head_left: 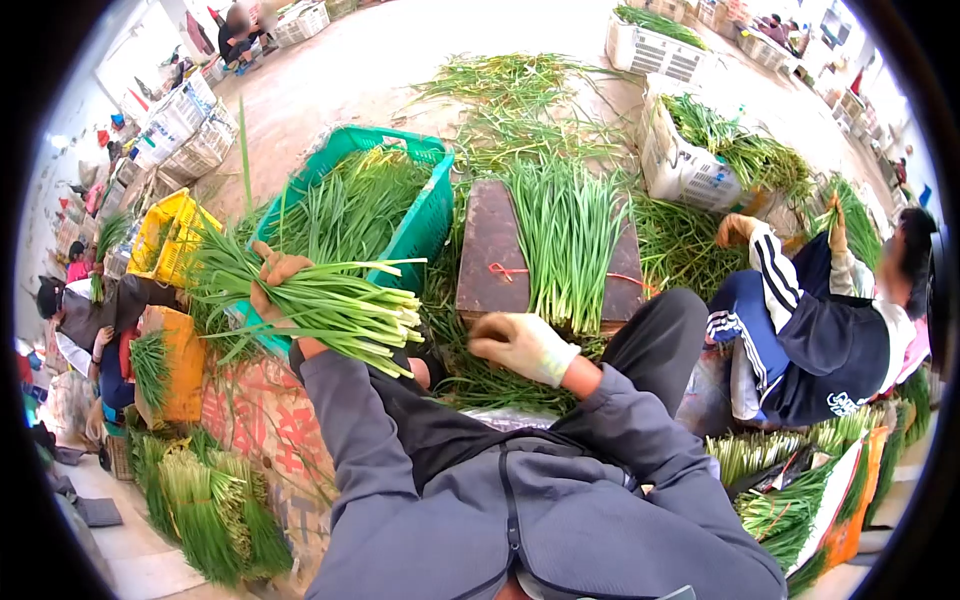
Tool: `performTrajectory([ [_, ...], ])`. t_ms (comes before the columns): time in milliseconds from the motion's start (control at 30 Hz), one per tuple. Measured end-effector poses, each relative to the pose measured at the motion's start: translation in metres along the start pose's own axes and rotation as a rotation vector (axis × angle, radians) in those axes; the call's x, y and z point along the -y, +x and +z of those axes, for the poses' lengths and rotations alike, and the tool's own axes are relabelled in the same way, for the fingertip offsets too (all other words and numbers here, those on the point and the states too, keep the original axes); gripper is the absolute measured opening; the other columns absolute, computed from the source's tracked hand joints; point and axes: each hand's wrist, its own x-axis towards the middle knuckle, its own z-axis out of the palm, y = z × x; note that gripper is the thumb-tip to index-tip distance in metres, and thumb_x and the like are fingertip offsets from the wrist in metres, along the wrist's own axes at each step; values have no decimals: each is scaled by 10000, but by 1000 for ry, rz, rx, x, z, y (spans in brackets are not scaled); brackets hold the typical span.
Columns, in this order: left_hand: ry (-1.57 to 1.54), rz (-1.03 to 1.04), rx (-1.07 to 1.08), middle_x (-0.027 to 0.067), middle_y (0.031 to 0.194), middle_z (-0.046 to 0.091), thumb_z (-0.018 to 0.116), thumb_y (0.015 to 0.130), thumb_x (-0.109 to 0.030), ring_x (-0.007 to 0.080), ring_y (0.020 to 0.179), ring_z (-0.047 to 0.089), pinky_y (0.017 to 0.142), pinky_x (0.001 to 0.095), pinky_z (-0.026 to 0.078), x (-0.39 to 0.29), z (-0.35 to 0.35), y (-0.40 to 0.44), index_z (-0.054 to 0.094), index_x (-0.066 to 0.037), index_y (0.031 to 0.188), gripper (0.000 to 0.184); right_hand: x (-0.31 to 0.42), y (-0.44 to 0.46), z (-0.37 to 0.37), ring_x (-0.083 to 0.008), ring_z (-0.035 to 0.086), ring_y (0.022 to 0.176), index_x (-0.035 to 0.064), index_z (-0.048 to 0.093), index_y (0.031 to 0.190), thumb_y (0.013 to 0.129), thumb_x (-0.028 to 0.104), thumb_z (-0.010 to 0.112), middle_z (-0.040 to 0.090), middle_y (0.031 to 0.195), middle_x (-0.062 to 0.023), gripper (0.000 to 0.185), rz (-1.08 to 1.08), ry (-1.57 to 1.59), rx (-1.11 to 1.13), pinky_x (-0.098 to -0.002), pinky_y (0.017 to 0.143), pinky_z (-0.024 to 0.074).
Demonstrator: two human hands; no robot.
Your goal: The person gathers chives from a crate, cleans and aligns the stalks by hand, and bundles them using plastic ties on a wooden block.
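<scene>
Clasping green stalks [365,310], the left grip [276,270] curls closed.

The jacket [420,530] is plain slate grey, its long sleeves [650,440] creased along the arms. A dark zip [511,490] runs down the middle of the front, with a small pull [515,547] near the collar [570,583], which parts at the neck. The trousers [657,345] are black and loose. The right hand [523,346] wears a pale glove, smudged yellow and green near the wrist.
</scene>
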Motion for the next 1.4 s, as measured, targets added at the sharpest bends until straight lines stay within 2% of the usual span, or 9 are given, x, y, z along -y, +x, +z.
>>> performTrajectory([
  [100, 55, -14, -1, -51, 922, 579, 671, 887, -184, 139, 859, 583, 792, 340, 512, 10, 4, 5, 387, -139, 1476, 656, 46, 11, 20, -158, 664, 787, 16, 680, 1036, 885, 233, 720, 701, 900, -110, 268, -234, 150, -332, -298, 736, 532],
  [667, 74, -7, -49, -30, 911, 558, 642, 898, -200, 157, 860, 593, 902, 367, 485, 11, 5, 1, 368, -120, 1477, 644, 74, -20, -16, -80, 515, 548, -35, 653, 948, 915, 60, 636, 596, 677, -42, 101, -55, 625, -182, -226, 484, 394],
  [767, 164, -83, -46, -69, 907, 527, 638, 894, -188, 140, 901, 566, 888, 373, 476, 3, 7, -1, 435, -161, 1448, 590, 42, -30, -28, -103, 496, 464, -36, 633, 888, 890, 117, 654, 562, 611, -35, 154, -420, 658, -449, -243, 422, 367],
  [833, 147, -56, -59, -67, 909, 529, 636, 897, -188, 143, 896, 567, 885, 377, 475, -9, 2, 0, 432, -168, 1452, 591, 41, -44, -63, -199, 644, 800, 45, 679, 881, 784, 84, 757, 668, 904, -104, 130, -512, 1112, -535, -325, 720, 535],
  [900, 109, -35, -56, -47, 908, 532, 623, 902, -180, 159, 881, 571, 874, 380, 483, -8, 8, -2, 415, -163, 1462, 597, 42, -43, -98, -291, 492, 1275, 110, 670, 840, 812, 160, 760, 599, 1322, -170, 107, -917, 1245, -564, -510, 1046, 379],
  [967, 103, 15, -90, -45, 906, 549, 631, 901, -208, 152, 866, 577, 845, 364, 496, -6, 7, -1, 378, -181, 1482, 634, 31, -54, -132, -235, 637, 1036, 136, 646, 973, 885, 190, 695, 578, 1373, -182, 114, -966, 1366, -295, -380, 792, 529],
  [1133, 112, -26, -85, -26, 895, 545, 624, 900, -197, 161, 858, 599, 851, 340, 524, 21, 17, -1, 308, -185, 1507, 685, 94, -18, -83, -202, 669, 789, 84, 658, 1140, 847, 100, 711, 663, 1173, -101, 298, -435, 240, -343, -315, 688, 540],
  [1267, 143, -81, -113, -16, 876, 537, 620, 896, -163, 168, 838, 605, 855, 350, 533, 24, 11, 2, 363, -76, 1475, 640, 77, 43, 1, -294, 694, 848, 144, 705, 1145, 837, 201, 723, 676, 1030, -132, 313, -480, -433, -224, -364, 734, 552],
  [1400, 220, -100, -116, -15, 880, 527, 616, 894, -151, 163, 834, 597, 864, 340, 502, 32, 17, 1, 399, -53, 1468, 622, 68, 58, 13, -302, 670, 770, 158, 715, 1078, 841, 262, 714, 623, 864, -113, 259, -534, -490, -203, -404, 690, 544],
])
